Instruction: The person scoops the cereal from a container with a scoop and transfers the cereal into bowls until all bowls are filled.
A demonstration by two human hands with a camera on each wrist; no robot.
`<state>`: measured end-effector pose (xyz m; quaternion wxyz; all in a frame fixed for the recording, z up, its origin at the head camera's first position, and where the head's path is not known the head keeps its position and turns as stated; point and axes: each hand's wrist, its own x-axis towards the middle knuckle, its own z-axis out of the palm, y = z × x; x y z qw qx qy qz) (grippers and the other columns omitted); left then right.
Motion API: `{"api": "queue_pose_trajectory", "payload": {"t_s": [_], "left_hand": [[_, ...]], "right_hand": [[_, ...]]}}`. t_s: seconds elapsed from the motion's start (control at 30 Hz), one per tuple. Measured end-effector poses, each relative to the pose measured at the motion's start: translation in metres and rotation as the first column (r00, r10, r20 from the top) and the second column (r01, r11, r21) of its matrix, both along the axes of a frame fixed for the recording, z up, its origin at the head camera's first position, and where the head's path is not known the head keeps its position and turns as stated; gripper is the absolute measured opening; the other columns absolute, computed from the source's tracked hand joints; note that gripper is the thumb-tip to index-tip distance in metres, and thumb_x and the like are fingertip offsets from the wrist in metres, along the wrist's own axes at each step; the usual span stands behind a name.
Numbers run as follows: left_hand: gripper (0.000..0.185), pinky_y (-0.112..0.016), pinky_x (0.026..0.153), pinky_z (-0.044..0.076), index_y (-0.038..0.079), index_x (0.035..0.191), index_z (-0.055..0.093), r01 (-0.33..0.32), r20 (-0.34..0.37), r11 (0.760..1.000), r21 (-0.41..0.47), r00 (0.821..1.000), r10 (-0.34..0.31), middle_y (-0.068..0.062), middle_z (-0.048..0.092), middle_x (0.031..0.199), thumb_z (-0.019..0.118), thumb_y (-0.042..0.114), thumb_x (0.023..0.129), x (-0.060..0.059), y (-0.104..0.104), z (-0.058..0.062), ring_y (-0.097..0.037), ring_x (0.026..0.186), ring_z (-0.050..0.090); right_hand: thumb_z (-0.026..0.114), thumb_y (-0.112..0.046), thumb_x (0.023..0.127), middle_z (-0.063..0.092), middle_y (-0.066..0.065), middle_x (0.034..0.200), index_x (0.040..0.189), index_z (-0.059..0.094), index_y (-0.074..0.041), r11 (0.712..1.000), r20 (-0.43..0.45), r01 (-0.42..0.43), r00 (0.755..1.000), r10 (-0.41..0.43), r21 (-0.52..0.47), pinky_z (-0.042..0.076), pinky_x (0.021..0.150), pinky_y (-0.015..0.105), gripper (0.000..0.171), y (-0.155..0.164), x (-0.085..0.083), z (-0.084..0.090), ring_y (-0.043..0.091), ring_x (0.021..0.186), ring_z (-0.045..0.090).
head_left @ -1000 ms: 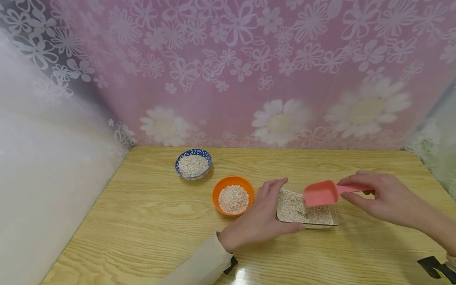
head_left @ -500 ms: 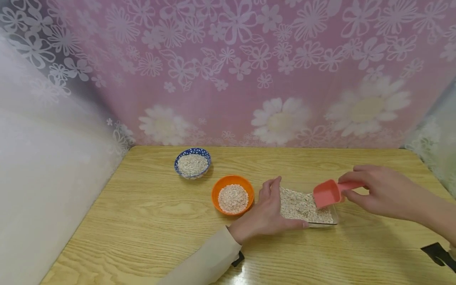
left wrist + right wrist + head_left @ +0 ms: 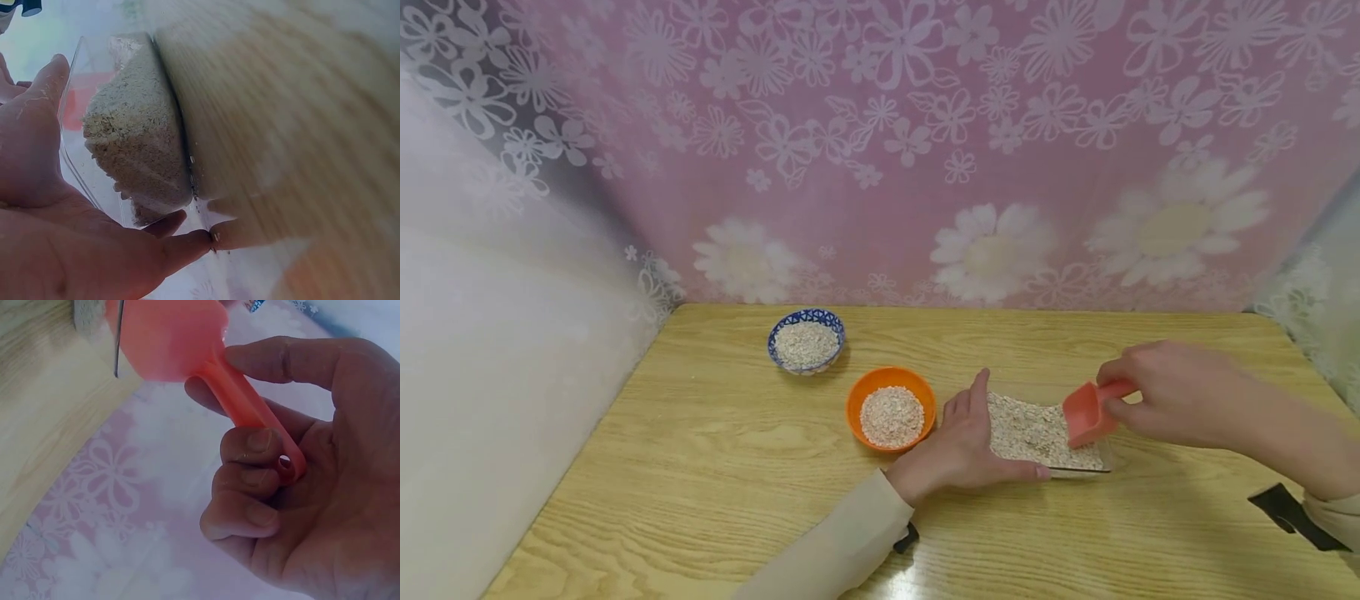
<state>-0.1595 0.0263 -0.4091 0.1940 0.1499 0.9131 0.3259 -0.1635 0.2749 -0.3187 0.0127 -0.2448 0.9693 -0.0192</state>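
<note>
A clear rectangular container point(image 3: 1078, 471) full of oat flakes point(image 3: 1026, 429) lies on the wooden table. My left hand point(image 3: 977, 442) grips its left end, with the thumb along the front edge and the fingers at the back. Up close, the left hand point(image 3: 62, 206) has its palm against the container wall point(image 3: 94, 181), and the oat flakes point(image 3: 134, 144) are heaped inside. My right hand point(image 3: 1157, 392) pinches the handle of a pink scoop point(image 3: 1084, 414), whose mouth tips down into the oats at the right end. In the right wrist view the right hand point(image 3: 269, 444) has thumb and curled fingers round the scoop point(image 3: 169, 334).
An orange bowl point(image 3: 856, 400) of oats stands just left of my left hand. A blue patterned bowl point(image 3: 806, 318) of oats sits farther back left. A pink flowered curtain point(image 3: 925, 150) closes off the table's rear edge, and a white drape point(image 3: 490, 375) hangs along its left side.
The right hand has tipped the scoop's mouth downward and lowered it into the oats at the container's right end. The left hand stays at the left end, its fingers drawn in closer.
</note>
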Motion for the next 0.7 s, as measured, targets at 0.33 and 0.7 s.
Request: {"api": "queue_pose_trajectory", "payload": {"t_s": [0.33, 0.7], "left_hand": [[0.135, -0.046, 0.119, 0.040, 0.029, 0.165, -0.009, 0.022, -0.005, 1.000, -0.021, 1.000, -0.022, -0.006, 0.020, 0.170, 0.080, 0.071, 0.072, -0.002, -0.003, 0.001, -0.025, 0.157, 0.023], [0.137, -0.048, 0.119, 0.040, 0.029, 0.165, -0.010, 0.051, -0.019, 0.998, -0.027, 0.999, -0.051, -0.007, 0.019, 0.171, 0.080, 0.072, 0.072, -0.003, -0.004, 0.000, -0.026, 0.157, 0.023]], "right_hand": [[0.077, -0.025, 0.089, 0.073, 0.000, 0.096, 0.108, 0.076, -0.011, 0.991, 0.014, 0.001, 1.000, 0.001, -0.135, 0.053, 0.063, 0.036, 0.023, 0.003, -0.005, -0.028, 0.017, 0.077, 0.067], [0.080, -0.008, 0.086, 0.069, -0.011, 0.098, 0.116, 0.073, -0.016, 0.884, -0.127, -0.156, 0.986, 0.111, -0.441, 0.048, 0.060, 0.021, 0.033, 0.021, -0.003, -0.085, -0.009, 0.077, 0.055]]}}
